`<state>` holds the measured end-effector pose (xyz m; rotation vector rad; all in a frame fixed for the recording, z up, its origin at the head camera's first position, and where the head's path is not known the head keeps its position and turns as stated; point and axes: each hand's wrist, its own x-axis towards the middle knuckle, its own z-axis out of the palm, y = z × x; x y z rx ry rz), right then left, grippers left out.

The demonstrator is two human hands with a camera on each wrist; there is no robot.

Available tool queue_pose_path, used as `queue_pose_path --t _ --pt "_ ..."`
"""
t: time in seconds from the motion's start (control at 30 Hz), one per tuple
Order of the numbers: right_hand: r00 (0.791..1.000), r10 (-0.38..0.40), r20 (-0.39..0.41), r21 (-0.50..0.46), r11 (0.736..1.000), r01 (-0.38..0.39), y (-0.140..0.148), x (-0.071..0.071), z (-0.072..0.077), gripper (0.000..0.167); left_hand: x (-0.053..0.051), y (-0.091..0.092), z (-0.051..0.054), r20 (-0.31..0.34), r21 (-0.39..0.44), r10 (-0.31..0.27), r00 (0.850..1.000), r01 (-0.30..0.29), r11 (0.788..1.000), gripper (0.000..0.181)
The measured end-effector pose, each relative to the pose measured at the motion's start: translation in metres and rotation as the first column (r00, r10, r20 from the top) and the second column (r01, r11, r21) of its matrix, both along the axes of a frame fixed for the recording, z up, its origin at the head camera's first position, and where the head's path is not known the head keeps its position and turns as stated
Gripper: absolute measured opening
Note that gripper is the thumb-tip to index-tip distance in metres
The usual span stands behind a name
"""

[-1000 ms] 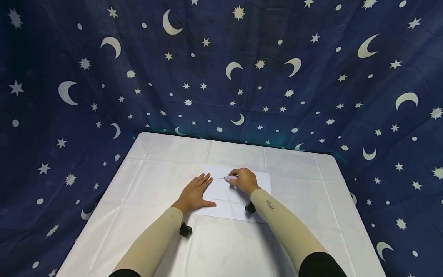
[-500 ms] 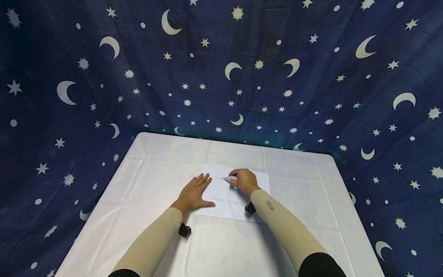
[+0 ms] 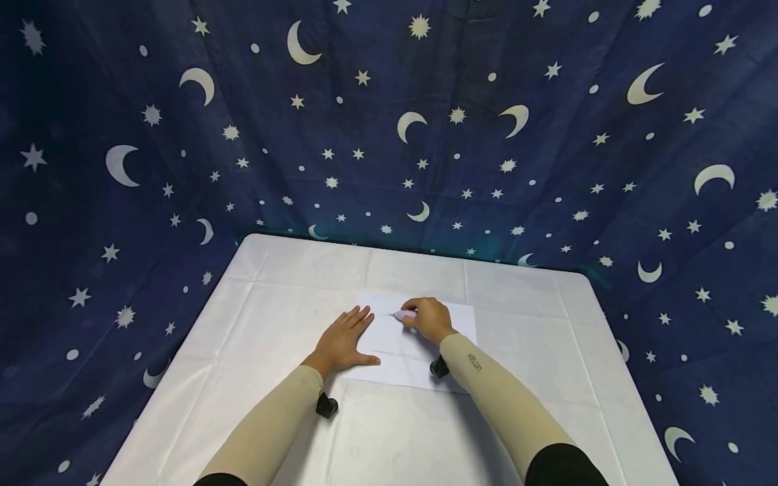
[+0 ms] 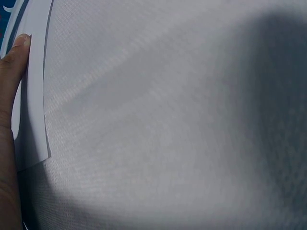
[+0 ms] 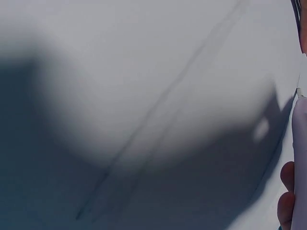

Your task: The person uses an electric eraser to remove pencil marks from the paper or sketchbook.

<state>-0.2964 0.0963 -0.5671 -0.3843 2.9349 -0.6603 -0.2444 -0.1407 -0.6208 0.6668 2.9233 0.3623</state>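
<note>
A white sheet of paper lies on the white-covered table. My left hand rests on its left side, fingers spread and thumb out to the right. In the left wrist view, the thumb lies over the paper's edge. My right hand pinches a thick lilac pen, tilted with its narrow tip pointing left at the paper's upper part. A short thin line runs left from that tip. The right wrist view shows the pen's lilac body and grey tip at the right edge, with fingertips against it.
A white cloth with fold creases covers the table. Behind and beside it hangs a dark blue curtain with moons and stars. A long faint line crosses the paper below the pen. Small black cameras sit at both wrists.
Both hands stay in nearly the same place. The pen appears tilted slightly differently. The whole head view has shifted a little.
</note>
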Motion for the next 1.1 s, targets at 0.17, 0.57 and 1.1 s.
queue_pose_path --t 0.17,0.57,1.1 --pt "1.0 0.007 -0.005 -0.011 1.0 -0.007 -0.003 -0.001 -0.003 0.023 0.0 0.002 0.001 -0.008 0.01 -0.002 1.0 0.002 1.0 0.111" --pt "1.0 -0.021 0.002 0.01 1.0 0.021 0.007 -0.001 -0.002 0.022 -0.001 0.0 0.001 0.013 -0.014 -0.007 1.0 0.007 1.0 0.112" --pt "1.0 0.009 -0.015 -0.028 1.0 -0.009 -0.003 0.001 0.0 0.023 0.001 0.0 0.003 0.016 0.028 -0.008 1.0 0.008 1.0 0.111"
